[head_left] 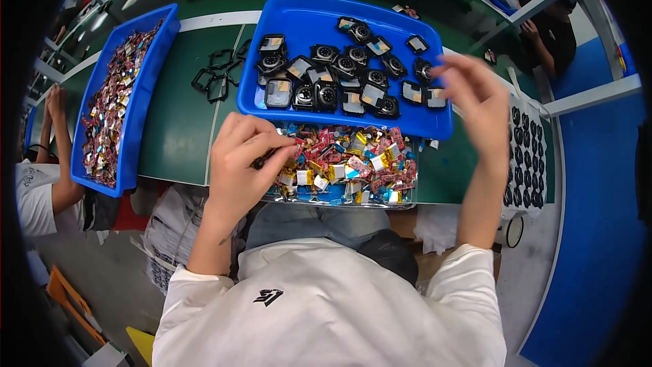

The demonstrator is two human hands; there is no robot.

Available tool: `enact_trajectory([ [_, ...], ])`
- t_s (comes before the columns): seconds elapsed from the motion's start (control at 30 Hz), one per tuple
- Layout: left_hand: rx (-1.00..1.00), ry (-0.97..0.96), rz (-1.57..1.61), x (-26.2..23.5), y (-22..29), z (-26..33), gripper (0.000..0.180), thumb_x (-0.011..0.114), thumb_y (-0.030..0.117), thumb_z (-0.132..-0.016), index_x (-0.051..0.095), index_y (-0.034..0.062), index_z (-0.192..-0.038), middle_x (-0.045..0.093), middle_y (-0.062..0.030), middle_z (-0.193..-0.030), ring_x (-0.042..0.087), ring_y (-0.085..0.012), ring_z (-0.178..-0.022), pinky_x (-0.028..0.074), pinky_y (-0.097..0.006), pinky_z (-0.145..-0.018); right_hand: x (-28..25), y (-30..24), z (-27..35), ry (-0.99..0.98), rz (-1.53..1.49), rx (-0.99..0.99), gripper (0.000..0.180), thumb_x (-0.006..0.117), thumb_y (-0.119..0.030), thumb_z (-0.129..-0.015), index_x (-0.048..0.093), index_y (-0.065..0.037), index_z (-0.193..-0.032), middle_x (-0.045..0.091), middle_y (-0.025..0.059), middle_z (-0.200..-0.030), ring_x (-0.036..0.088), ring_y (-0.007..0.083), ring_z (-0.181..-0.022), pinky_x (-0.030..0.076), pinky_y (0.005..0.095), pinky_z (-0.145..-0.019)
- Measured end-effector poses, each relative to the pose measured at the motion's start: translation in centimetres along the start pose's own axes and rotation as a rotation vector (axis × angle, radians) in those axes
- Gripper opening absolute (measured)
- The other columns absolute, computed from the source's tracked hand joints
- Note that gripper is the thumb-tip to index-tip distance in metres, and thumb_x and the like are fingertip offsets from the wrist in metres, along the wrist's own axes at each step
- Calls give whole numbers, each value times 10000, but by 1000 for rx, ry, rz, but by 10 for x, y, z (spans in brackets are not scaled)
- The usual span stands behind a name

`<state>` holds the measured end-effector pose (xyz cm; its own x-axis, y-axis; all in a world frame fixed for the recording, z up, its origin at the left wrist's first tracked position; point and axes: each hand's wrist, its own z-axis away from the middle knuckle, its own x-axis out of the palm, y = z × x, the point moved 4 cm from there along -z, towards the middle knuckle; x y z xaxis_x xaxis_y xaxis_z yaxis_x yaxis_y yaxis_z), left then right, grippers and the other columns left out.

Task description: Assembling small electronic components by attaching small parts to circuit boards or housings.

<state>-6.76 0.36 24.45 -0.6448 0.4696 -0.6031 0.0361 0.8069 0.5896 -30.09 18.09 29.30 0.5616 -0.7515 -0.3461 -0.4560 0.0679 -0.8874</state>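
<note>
My left hand (241, 160) is closed, thumb and fingers pinched, at the left end of a clear tray (339, 204). A small dark piece (261, 160) shows between its fingers, mostly hidden by them. Heaped in that tray are small electronic parts (353, 163), red, yellow, white and blue. Behind it stands a blue tray (299, 17) with several black smartwatch cases (345, 64), some with round sensor backs up, others with pale inner faces showing. Over this tray's right edge is my right hand (479, 98), smeared by motion, with its fingers pointing toward the cases; whether they hold anything is unclear.
To the left, a long blue bin (129, 143) is full of similar small parts. Black frames (217, 75) lie on the green table (180, 122) between bin and tray. At right, black parts sit in rows on a white sheet (526, 156). Other people work at left and far right.
</note>
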Motion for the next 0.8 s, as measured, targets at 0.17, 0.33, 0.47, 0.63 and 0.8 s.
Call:
enact_trajectory([
  [0.17,165,126,-95,-5,17,-8,158,755,37,-619,658,65,-740,581,-27,-736,507,-199,-717,399,-311,-601,85,-32,55,-183,92,-258,156,725,-75,-705,654,-17,-831,630,84,-758,599,164,-621,470,262,-552],
  [0.33,228,234,-100,-9,32,-13,162,757,28,-621,647,71,-731,583,-22,-740,504,-197,-714,395,-299,-600,116,-33,60,-71,136,-395,216,773,-171,-650,633,-33,-739,606,60,-733,559,211,-669,443,311,-582],
  [0.47,241,321,-119,-10,33,-13,162,752,15,-629,640,67,-734,588,-28,-746,509,-197,-725,398,-295,-606,118,-34,63,-27,133,-389,265,804,-121,-603,650,-36,-801,626,52,-787,560,180,-756,438,299,-677],
  [0.63,188,333,-73,-5,35,-12,142,736,-2,-652,627,57,-721,595,-44,-734,514,-197,-715,401,-287,-620,118,-36,69,86,82,-310,268,789,-102,-610,638,-62,-828,627,37,-826,559,195,-758,420,310,-664],
  [0.8,-55,288,201,-1,25,-4,89,679,-23,-728,605,24,-720,609,-46,-731,529,-148,-692,408,-258,-637,119,-37,72,145,311,-588,180,743,-122,-640,624,-102,-774,607,-5,-858,539,186,-767,380,322,-677],
])
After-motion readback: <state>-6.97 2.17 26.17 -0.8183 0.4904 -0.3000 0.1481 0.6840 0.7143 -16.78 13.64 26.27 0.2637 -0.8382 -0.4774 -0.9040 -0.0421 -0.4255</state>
